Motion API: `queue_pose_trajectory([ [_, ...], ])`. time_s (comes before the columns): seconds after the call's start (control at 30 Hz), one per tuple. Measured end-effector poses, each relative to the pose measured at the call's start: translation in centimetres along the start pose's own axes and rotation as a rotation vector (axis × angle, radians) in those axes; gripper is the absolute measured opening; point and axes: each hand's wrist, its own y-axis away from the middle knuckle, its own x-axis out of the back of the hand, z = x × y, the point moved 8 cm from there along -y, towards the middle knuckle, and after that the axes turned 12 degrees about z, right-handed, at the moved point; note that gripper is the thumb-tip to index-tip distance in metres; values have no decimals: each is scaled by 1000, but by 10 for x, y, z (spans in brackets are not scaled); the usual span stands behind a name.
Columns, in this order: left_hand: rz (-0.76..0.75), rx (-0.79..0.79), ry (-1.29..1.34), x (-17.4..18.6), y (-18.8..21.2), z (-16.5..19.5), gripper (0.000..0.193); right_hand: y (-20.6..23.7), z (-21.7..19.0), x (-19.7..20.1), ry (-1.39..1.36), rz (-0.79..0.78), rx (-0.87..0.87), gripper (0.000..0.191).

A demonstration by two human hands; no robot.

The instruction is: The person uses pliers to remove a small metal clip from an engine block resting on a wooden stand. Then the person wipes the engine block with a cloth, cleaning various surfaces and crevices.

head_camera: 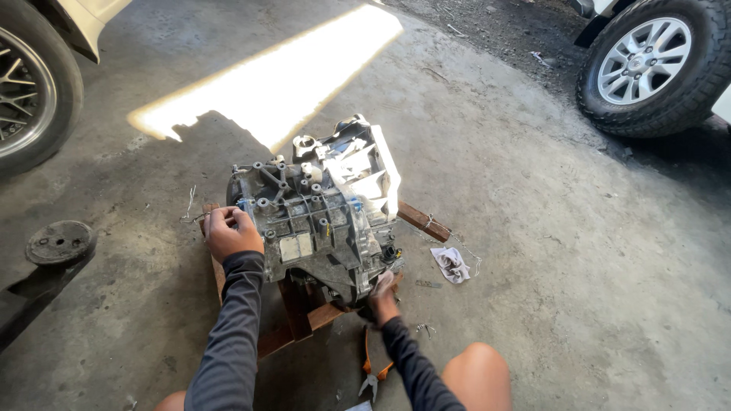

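A grey cast-metal gearbox housing (324, 205) rests on wooden blocks (304, 312) on the concrete floor. My left hand (228, 230) is curled against the housing's left end, fingers closed near a small blue part; what it grips is too small to tell. My right hand (383, 293) reaches under the housing's lower right corner, fingers pressed to the metal and partly hidden. Both arms wear dark long sleeves. Orange-handled pliers (371, 369) lie on the floor just under my right forearm.
A crumpled white rag (452, 264) lies right of the housing beside a wooden strip (421, 221). A round black disc (59, 242) sits at the left. Car wheels stand at upper left (27, 87) and upper right (655, 65). My bare knee (478, 377) is at the bottom.
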Motion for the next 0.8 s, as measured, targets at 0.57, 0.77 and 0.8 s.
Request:
queue_pose_trajectory([
  [0.57,-10,14,16,-3,0,-4,13,-19,29,101,186,521,-183,52],
  [0.77,-13,40,-6,-4,-1,-7,13,3,17,55,-77,716,-286,59],
  [0.8,-15,44,4,-4,-1,-7,13,3,12,39,-118,679,-300,60],
])
